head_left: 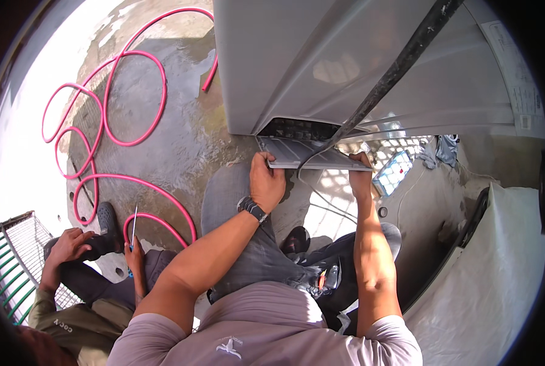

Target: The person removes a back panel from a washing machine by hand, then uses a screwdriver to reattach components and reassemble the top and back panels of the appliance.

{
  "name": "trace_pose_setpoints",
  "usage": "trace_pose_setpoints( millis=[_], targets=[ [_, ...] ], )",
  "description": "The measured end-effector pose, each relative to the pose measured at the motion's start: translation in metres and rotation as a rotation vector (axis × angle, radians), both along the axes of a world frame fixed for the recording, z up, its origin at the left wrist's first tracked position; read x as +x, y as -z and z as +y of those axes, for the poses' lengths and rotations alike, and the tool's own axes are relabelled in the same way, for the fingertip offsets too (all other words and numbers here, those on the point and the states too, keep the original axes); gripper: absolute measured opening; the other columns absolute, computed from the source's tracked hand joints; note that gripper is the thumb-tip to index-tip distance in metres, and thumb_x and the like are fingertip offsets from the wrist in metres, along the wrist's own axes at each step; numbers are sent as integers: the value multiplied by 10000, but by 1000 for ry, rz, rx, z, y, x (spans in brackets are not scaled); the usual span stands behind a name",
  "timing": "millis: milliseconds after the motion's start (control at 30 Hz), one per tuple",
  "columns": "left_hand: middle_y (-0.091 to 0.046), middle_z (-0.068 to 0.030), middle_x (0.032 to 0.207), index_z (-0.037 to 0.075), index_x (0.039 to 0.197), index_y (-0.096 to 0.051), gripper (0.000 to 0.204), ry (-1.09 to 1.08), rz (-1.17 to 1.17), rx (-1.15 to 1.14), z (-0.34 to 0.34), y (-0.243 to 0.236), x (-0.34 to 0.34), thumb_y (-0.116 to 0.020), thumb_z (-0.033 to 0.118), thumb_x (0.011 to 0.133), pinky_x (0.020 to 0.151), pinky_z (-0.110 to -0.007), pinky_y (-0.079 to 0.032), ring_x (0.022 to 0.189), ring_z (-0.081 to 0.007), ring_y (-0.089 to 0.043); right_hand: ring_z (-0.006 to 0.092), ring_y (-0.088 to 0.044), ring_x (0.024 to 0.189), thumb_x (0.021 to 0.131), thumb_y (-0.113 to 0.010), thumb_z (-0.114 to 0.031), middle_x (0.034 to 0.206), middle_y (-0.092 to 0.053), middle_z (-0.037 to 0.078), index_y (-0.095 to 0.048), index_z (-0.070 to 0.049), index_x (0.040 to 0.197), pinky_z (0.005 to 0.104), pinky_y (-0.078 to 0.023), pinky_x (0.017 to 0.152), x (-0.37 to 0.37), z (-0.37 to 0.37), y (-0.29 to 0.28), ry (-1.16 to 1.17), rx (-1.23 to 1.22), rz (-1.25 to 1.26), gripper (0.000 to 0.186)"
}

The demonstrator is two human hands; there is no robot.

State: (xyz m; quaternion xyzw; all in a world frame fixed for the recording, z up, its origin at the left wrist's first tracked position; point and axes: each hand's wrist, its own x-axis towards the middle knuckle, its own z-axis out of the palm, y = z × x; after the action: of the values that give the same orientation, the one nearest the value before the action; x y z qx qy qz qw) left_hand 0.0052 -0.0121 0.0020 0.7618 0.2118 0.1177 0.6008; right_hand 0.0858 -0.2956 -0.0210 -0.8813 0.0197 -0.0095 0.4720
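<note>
A flat grey panel (287, 156) tilts out at the lower edge of a large grey metal appliance casing (297, 73). My left hand (267, 183) is closed on the panel's near left corner, thumb on top. Over at the panel's right end, my right hand (361, 172) grips the edge with its fingers bent. Behind the panel a dark opening (297, 129) shows in the casing; its inside is hard to make out. A dark, scuffed hose (400, 64) slants down across the casing and passes over the panel between my hands.
A pink hose (162, 116) lies in loops on the wet concrete floor at left. A co-worker's hand (136, 256) holds a thin pointed tool there. Right of the panel are a blue-and-white box (394, 172) and a grey rag (446, 149). White plastic sheeting (498, 274) covers something at lower right.
</note>
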Motion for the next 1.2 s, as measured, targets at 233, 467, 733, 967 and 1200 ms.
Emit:
trace_pose_setpoints(
  millis=[233,467,733,967,1200],
  targets=[
    [-588,-137,857,3,995,-504,195,-11,81,-30,3,-10,1,-638,26,855,710,-336,-476,737,-225,-567,114,-562,768,878,-637,-8,812,-640,60,-616,-19,956,267,-460,695,-10,3,7,32,-19,-31,81],
    [-597,-152,852,3,992,-503,182,-5,18,45,7,5,-8,-624,17,856,741,-336,-485,765,-240,-587,106,-562,752,873,-642,-10,775,-638,57,-616,-21,927,267,-461,685,-11,12,2,26,3,-23,62],
    [-611,-217,963,-7,1003,-502,206,27,86,28,12,-4,-10,-626,25,841,803,-423,-487,888,-408,-614,123,-581,736,863,-651,-2,763,-644,69,-606,-36,925,279,-474,673,-21,9,7,58,-44,-37,83],
    [-628,-231,969,-9,1016,-521,218,58,94,94,15,-3,-10,-642,41,842,805,-428,-486,902,-415,-620,133,-605,769,858,-644,20,811,-671,81,-606,-39,938,281,-484,694,-30,12,18,107,-20,-38,106],
    [-643,-249,947,-6,1017,-533,209,168,126,154,14,-12,-9,-631,35,837,804,-434,-487,883,-435,-628,291,-662,942,762,-702,69,993,-654,137,-614,-40,955,351,-521,813,-38,-3,34,84,11,-103,238]
  ],
)
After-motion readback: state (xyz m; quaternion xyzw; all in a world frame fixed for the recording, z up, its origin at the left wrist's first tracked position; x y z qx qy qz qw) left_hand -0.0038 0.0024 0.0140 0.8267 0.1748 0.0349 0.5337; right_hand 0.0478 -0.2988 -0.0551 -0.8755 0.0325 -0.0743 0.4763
